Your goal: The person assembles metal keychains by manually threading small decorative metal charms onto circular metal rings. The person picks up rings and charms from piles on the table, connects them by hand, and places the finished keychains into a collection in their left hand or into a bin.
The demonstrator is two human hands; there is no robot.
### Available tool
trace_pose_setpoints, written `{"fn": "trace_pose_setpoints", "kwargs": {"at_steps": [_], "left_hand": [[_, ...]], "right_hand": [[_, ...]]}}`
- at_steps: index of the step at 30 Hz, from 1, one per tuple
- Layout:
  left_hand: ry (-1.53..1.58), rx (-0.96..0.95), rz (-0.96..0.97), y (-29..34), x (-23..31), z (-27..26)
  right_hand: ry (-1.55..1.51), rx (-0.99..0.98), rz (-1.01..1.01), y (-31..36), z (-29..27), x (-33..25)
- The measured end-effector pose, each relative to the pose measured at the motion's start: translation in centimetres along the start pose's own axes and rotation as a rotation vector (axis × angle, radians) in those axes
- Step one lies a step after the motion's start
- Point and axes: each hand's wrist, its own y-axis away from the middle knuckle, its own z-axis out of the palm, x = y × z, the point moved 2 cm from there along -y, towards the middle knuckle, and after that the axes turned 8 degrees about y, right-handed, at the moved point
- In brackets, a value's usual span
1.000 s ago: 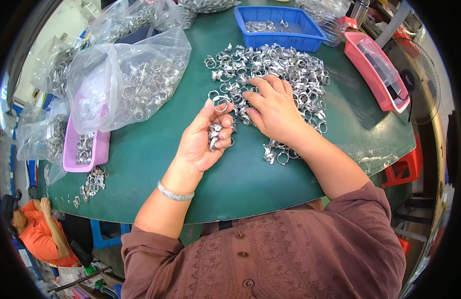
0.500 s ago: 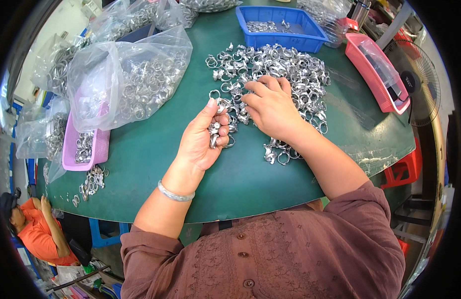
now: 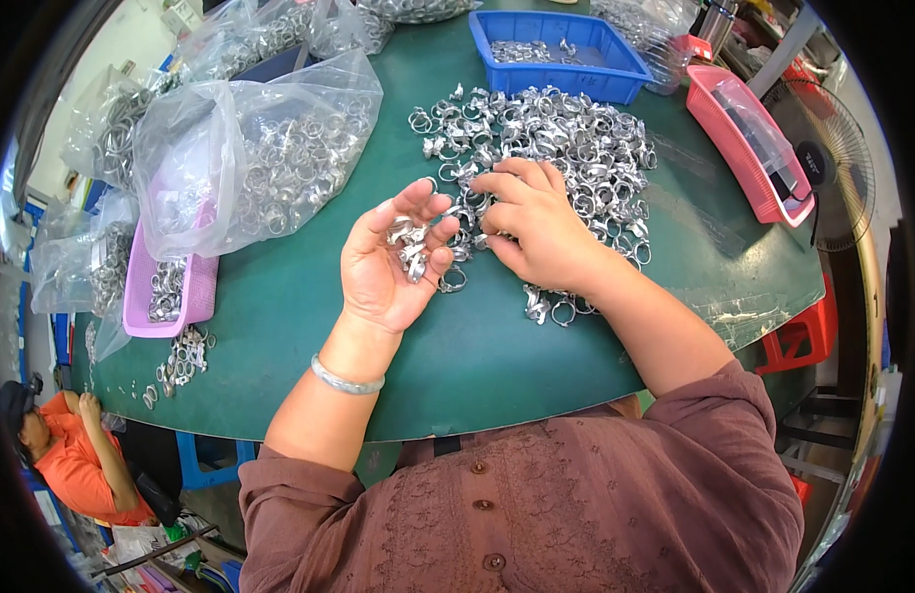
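Observation:
Several silvery metal rings (image 3: 411, 247) lie in the cupped palm of my left hand (image 3: 371, 277), which is turned up with its fingers curled round them. My right hand (image 3: 541, 232) rests palm down at the left side of a broad pile of similar metal rings (image 3: 596, 138). Its fingers are bent toward the pile, and their tips are partly hidden, so whatever they pinch cannot be made out. A few rings (image 3: 453, 280) lie on the table between my two hands.
A blue tray (image 3: 566, 81) with some rings stands behind the pile on the green table (image 3: 497, 371). Toward the left are a clear bag of rings (image 3: 299, 163) and a purple basket (image 3: 203, 287). A pink basket (image 3: 712, 109) stands right. A person in orange (image 3: 82, 460) sits far left.
My left hand has loosened and turned further palm up, showing the rings in it, and has shifted slightly left. My right hand has moved a little, its fingers still at the pile.

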Motion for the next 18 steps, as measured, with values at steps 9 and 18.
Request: {"fn": "trace_pose_setpoints", "kwargs": {"at_steps": [9, 18], "left_hand": [[-0.577, 0.081, 0.157, 0.2, -0.8, 0.2], [-1.553, -0.267, 0.682, 1.2, -1.8, 2.0]], "right_hand": [[-0.528, 0.075, 0.208, 0.2, -0.7, 1.1], [-0.789, -0.006, 0.388, -0.1, -0.9, 0.3]]}}
